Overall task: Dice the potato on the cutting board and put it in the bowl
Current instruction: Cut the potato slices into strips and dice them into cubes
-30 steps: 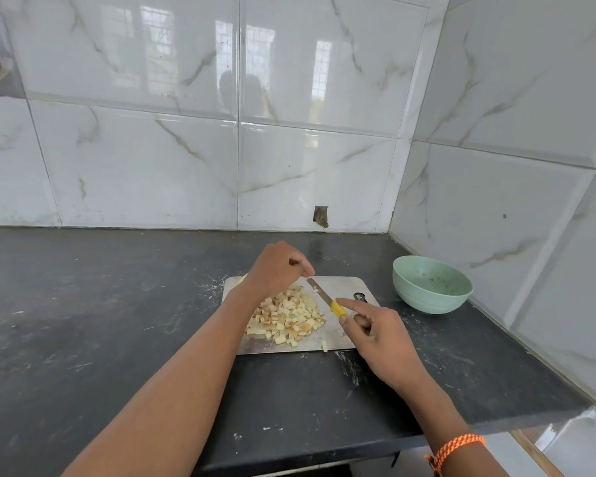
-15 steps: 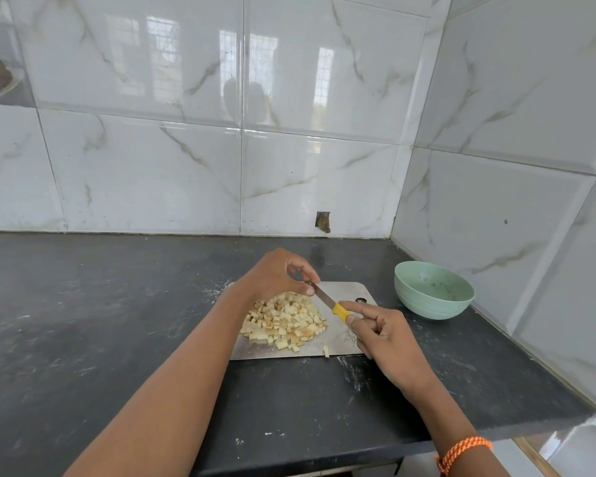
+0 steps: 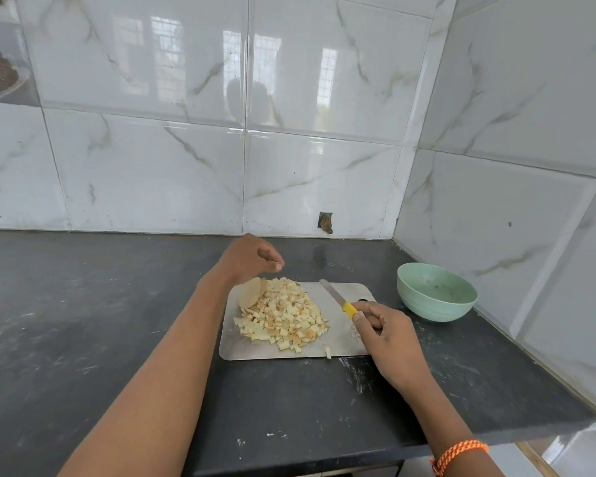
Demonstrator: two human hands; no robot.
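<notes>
Diced potato (image 3: 283, 313) pale yellow, some browned edges. Cutting board (image 3: 338, 335) silver-grey. Knife (image 3: 338, 299) handle yellow. Bowl (image 3: 430, 304) mint green. Surface (image 3: 83, 321) black, white-streaked. Wall tiles (image 3: 152, 173) white, grey-gold veined. Wristband (image 3: 458, 454) orange.

A dark stone counter (image 3: 83, 321), scuffed with pale streaks, runs into a corner of glossy white marble-look wall tiles (image 3: 145, 166); window reflections (image 3: 166, 56) gleam on the tiles above a small chipped hole (image 3: 326, 222) near the base.

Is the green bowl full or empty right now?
Empty of potato: the bowl shows only bare inside with specks; the dice sit on the board.
</notes>
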